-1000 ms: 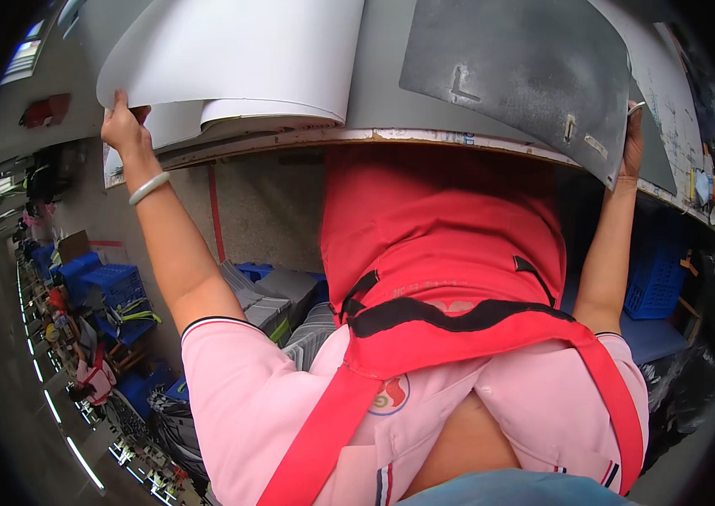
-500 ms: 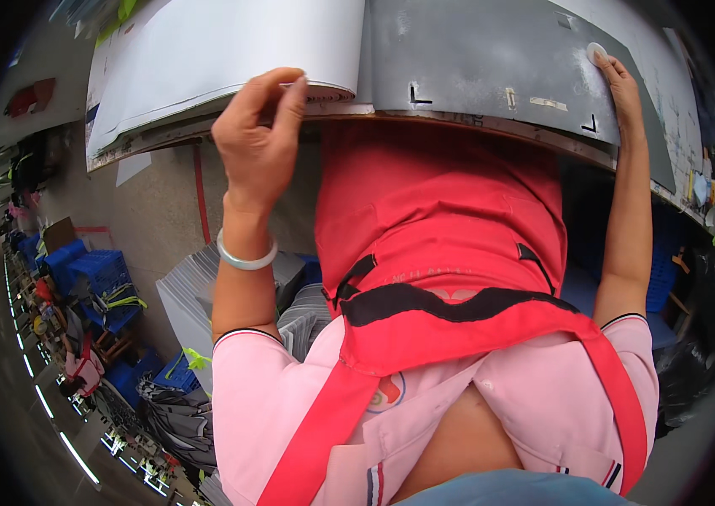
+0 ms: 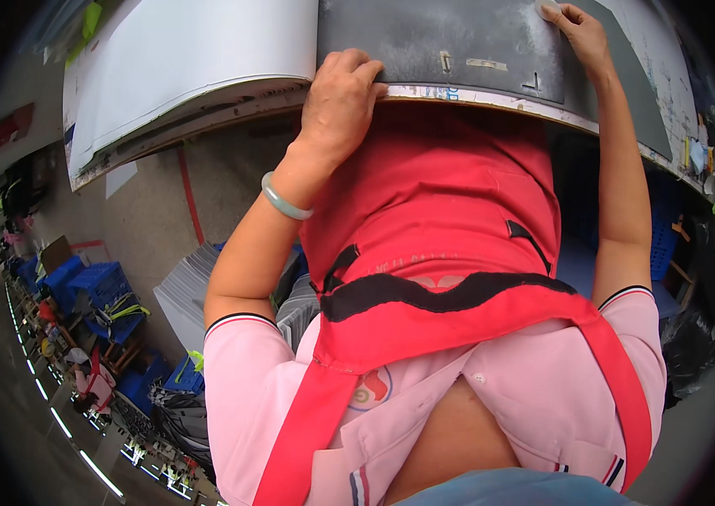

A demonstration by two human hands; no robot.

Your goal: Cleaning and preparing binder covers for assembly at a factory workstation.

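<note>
A dark grey sheet with whitish smudges, small tape strips and a black corner mark lies at the table's near edge. My left hand is at its near left corner, fingers bent over the edge and thumb tucked by it; the hand hides that corner. Between the fingers and thumb of my right hand is a white round disc, held against the sheet's right part. Left of the grey sheet, a stack of large white sheets has its near edge curling up.
The worktable's edge runs across in front of my red apron. Blue crates and a pile of grey sheets stand at lower left. Black plastic bags are at the right. Another person is far off at left.
My left hand has moved right, from the white stack's edge to the near left corner of the grey sheet. The right hand still holds the disc; the whole view has shifted.
</note>
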